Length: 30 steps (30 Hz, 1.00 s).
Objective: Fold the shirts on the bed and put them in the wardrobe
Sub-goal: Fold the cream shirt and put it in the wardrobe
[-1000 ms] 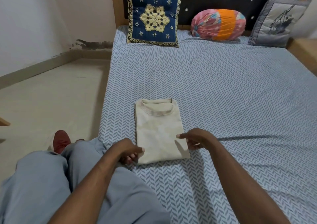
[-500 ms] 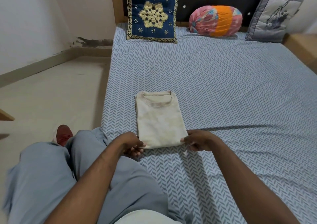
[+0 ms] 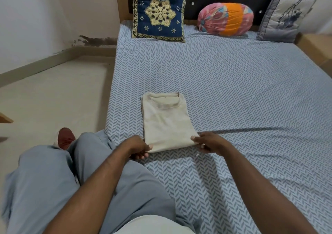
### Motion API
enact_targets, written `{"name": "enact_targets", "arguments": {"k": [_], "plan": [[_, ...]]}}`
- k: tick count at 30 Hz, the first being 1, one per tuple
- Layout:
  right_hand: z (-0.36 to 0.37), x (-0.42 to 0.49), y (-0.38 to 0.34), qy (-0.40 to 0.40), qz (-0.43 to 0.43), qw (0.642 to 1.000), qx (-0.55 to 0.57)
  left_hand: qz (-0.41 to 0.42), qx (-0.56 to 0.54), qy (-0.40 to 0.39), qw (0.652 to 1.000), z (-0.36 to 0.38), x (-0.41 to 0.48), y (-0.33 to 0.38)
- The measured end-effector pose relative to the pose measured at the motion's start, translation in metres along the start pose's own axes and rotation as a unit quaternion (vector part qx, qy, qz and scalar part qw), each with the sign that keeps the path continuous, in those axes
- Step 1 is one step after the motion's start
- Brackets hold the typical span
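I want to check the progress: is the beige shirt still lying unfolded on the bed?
No, the beige shirt lies folded into a neat rectangle on the bed, collar on top, with the left hand and right hand gripping its near corners.

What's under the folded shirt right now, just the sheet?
The folded shirt lies flat on the patterned bedsheet. At its near corners, the left hand and right hand grip the edge, fingers tucked underneath. Anything else beneath is covered.

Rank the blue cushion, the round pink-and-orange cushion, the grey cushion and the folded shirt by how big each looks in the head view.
1. Blue cushion
2. Folded shirt, close to it and nearer the camera, so unsure
3. Grey cushion and round pink-and-orange cushion, look alike
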State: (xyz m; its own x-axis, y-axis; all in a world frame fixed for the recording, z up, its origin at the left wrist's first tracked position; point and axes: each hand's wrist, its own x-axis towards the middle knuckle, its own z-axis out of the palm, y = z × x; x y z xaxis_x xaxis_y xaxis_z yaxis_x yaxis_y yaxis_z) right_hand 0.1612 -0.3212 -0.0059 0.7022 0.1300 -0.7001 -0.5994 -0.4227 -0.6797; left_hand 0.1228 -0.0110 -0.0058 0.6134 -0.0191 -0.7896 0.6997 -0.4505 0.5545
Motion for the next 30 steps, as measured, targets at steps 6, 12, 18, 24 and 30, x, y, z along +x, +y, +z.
{"name": "enact_targets", "arguments": {"k": [6, 12, 18, 24, 30], "plan": [[0.012, 0.016, 0.016, 0.129, -0.025, 0.963, -0.237, 0.008, 0.321, 0.1, 0.942, 0.007, -0.008, 0.004], [0.036, 0.009, -0.005, 0.211, -0.254, 0.917, -0.222, 0.173, 0.05, 0.005, 0.984, 0.026, -0.018, 0.04], [0.055, 0.03, -0.01, 0.063, -0.283, 0.905, -0.31, 0.187, 0.126, 0.022, 0.974, 0.05, 0.005, 0.032], [0.052, 0.056, -0.028, 0.167, -0.3, 0.881, -0.325, 0.224, 0.206, 0.121, 0.945, 0.052, 0.022, 0.046], [0.044, 0.082, -0.056, 0.207, -0.18, 0.892, -0.358, 0.209, 0.283, 0.106, 0.93, 0.034, 0.045, 0.057]]}}
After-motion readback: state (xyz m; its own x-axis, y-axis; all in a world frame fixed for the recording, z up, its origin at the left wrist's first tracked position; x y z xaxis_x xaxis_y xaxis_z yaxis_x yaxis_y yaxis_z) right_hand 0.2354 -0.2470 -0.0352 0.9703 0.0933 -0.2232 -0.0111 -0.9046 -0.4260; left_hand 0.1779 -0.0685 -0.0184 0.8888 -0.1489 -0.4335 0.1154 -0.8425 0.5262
